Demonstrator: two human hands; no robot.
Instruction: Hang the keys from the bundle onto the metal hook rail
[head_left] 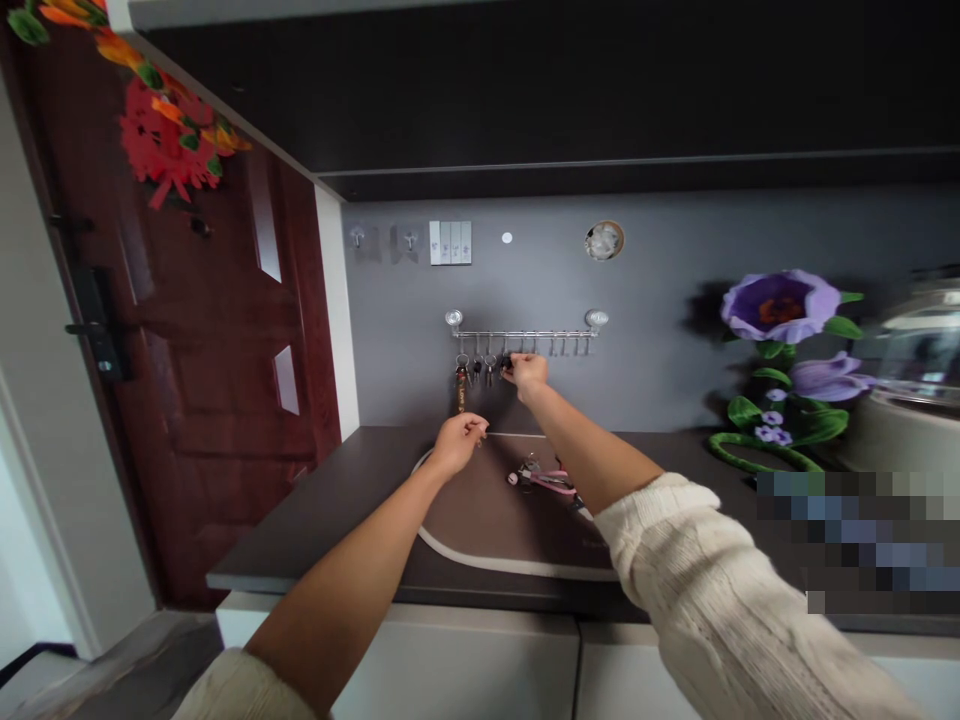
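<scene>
My right hand (526, 372) reaches up to a chrome hook rail (525, 334) on the grey wall, its fingers closed on a small black key fob (507, 362). Several sets of keys (480, 368) hang from the rail's left hooks, one with a long brown tag (461, 395). Lower down, my left hand (460, 445) floats above the counter's back edge, fingertips pinched together with nothing visible in them. Below both hands, a pink-handled tool (544, 480) lies on a brown, cream-edged mat (480, 530).
The dark counter (300, 500) meets the wall below the rail. A red-brown wooden door (202, 340) stands to the left, and large purple artificial flowers (780, 310) rise to the right beside a glass-lidded container (919, 350). White wall switches (450, 242) sit above the rail.
</scene>
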